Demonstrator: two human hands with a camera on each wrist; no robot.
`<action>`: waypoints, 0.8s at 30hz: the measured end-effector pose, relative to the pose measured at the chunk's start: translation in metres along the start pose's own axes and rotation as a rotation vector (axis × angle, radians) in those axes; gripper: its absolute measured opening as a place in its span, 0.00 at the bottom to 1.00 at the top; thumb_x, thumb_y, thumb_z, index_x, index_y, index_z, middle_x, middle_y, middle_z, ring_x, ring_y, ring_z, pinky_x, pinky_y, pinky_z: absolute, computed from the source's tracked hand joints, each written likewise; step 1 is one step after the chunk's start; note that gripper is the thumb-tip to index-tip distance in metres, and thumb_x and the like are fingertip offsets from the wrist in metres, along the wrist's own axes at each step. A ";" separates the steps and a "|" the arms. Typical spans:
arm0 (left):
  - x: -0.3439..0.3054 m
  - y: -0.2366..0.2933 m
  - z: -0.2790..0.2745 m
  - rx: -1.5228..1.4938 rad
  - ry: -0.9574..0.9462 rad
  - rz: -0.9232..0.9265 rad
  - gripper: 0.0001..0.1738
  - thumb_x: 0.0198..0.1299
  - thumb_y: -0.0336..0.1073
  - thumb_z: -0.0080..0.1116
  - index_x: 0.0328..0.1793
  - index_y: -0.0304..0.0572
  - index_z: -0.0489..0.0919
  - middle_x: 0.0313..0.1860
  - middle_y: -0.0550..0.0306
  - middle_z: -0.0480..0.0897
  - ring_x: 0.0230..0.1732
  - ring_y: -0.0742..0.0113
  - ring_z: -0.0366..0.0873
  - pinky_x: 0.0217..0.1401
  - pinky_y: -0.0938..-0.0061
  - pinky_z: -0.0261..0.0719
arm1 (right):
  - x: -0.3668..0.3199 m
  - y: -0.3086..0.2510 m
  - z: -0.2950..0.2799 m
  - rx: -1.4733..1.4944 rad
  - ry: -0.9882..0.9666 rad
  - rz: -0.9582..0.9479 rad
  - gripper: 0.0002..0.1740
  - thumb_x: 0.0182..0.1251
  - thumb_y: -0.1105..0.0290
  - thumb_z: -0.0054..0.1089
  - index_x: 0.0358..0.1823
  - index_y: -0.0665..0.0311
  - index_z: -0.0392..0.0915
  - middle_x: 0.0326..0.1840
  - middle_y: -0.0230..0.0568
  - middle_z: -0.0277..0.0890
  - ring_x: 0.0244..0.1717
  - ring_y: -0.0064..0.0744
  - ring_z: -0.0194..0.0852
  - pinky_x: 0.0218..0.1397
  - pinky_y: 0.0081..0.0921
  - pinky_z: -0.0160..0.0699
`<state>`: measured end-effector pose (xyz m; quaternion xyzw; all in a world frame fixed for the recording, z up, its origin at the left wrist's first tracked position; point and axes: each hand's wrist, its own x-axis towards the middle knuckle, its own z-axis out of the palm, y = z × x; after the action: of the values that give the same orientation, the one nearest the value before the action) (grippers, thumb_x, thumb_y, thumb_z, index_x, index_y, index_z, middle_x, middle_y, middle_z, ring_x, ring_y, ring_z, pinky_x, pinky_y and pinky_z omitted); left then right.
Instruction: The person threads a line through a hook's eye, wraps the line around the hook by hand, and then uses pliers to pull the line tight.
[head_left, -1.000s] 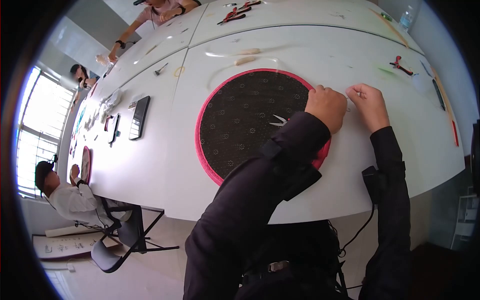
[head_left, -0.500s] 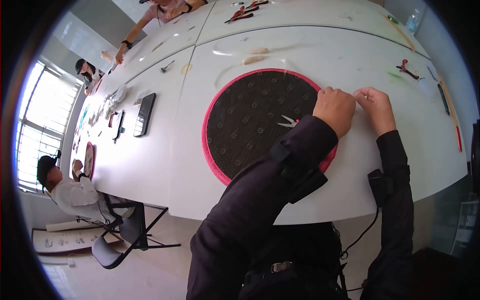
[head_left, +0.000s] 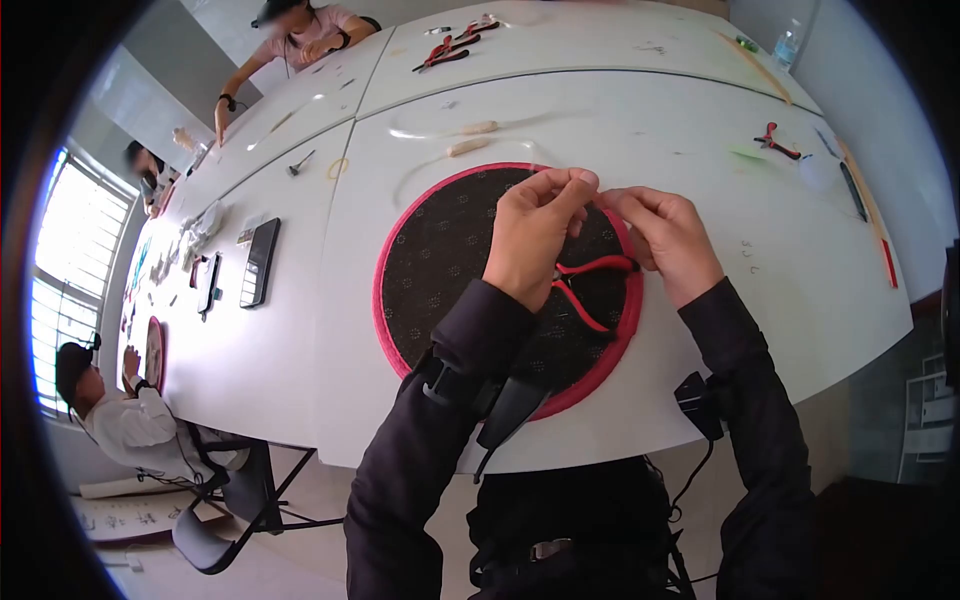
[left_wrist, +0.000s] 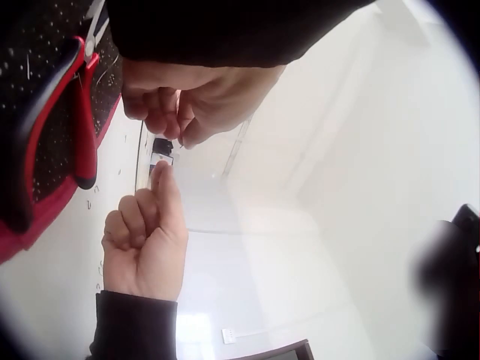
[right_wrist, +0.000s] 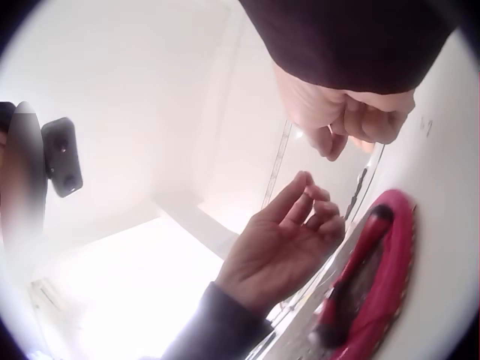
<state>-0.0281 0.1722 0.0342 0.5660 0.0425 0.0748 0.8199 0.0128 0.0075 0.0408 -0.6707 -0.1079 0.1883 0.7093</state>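
Head view first: we found both hands lifted over the round mat (head_left: pixel 440 260), with the left hand (head_left: pixel 535 235) and the right hand (head_left: pixel 665 240) meeting fingertip to fingertip. Each pinched a tiny piece between thumb and forefinger. It sat just above the mat's far rim and was too fine for us to make out. Beneath the wrists 1 pair of red-handled pliers (head_left: pixel 598 266) lay on the mat, untouched, and the white worktop (head_left: pixel 700 120) spread around it.

Over to the left wrist: the left hand (left_wrist: pixel 187 97) sat close under the sleeve, its fingers bunched narrow. The right hand (left_wrist: pixel 146 240) was just below, thumb pressed along the forefinger. The pliers (left_wrist: pixel 84 127) showed beside the mat (left_wrist: pixel 109 64).

Right wrist last: the right hand (right_wrist: pixel 345 112) was curled tight at the top, and the left hand (right_wrist: pixel 289 240) had its fingertips drawn together. The piece was hidden here too.

We judged it light, thin and easy to drop or bend, so best held at its 2 ends with the fingertip pads. The pliers looked stiff and best taken by the red handles.
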 end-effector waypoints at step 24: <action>-0.021 -0.003 -0.042 0.002 -0.020 -0.009 0.09 0.74 0.36 0.59 0.48 0.36 0.81 0.33 0.63 0.79 0.34 0.77 0.74 0.39 0.81 0.71 | 0.011 0.015 0.035 -0.179 -0.113 -0.115 0.16 0.70 0.62 0.64 0.43 0.71 0.85 0.32 0.32 0.83 0.33 0.17 0.75 0.37 0.19 0.72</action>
<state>-0.0555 0.2059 0.0161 0.5674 0.0370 0.0656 0.8200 0.0068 0.0439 0.0272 -0.7125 -0.2024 0.1742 0.6489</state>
